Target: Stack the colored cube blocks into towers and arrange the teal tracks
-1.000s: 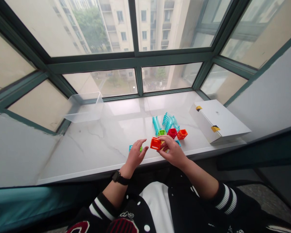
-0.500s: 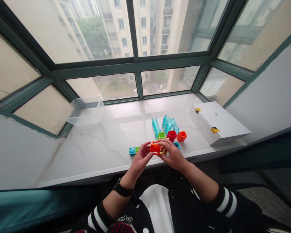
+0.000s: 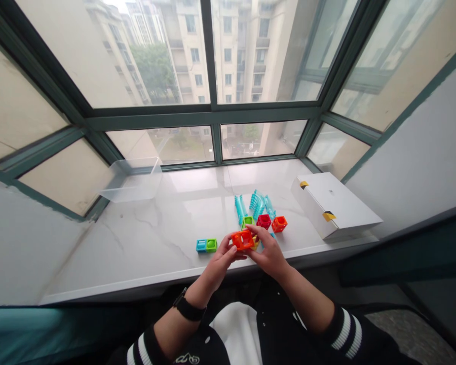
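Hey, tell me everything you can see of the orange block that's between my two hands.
The orange block is a boxy open frame with openings in its faces, and looks like shiny plastic. It is held up near the front edge of the white sill, with an open face toward the camera. The left hand grips its left side and the right hand its right. Its underside is hidden, and I can't tell whether it touches the yellow piece beside it.
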{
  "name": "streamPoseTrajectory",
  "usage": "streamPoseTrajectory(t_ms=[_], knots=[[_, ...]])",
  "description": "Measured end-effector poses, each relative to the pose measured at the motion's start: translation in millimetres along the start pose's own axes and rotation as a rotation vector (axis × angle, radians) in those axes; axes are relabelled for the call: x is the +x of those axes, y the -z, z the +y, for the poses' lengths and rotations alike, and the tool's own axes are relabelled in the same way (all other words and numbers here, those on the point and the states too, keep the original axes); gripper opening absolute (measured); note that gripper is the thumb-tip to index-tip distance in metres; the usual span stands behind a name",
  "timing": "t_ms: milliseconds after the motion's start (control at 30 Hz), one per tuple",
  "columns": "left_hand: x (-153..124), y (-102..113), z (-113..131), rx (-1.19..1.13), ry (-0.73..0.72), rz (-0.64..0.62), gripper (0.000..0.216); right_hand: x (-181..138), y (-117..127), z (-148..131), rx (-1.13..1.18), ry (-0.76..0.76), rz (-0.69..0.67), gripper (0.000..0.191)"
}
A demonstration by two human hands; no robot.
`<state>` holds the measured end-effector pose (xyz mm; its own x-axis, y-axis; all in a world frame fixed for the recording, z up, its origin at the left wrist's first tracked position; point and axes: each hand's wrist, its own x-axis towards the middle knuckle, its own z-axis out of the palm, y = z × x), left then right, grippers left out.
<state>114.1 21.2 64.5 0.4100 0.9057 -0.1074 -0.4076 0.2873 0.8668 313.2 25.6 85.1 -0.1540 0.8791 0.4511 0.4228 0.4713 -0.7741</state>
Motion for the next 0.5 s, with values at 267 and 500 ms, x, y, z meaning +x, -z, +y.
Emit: streamPoseTrajectory(t_ms=[267, 500], knots=[[13.7, -19.2, 9.1, 0.049, -0.088, -0.051, 0.057, 4.2, 1.4, -0.2, 0.009, 0.000, 0.044, 0.072], [16.9, -21.9, 8.3, 0.167, -0.148, -0.064, 0.057, 5.2, 7.3, -1.8, 0.031, -0.003, 0.026, 0.080]])
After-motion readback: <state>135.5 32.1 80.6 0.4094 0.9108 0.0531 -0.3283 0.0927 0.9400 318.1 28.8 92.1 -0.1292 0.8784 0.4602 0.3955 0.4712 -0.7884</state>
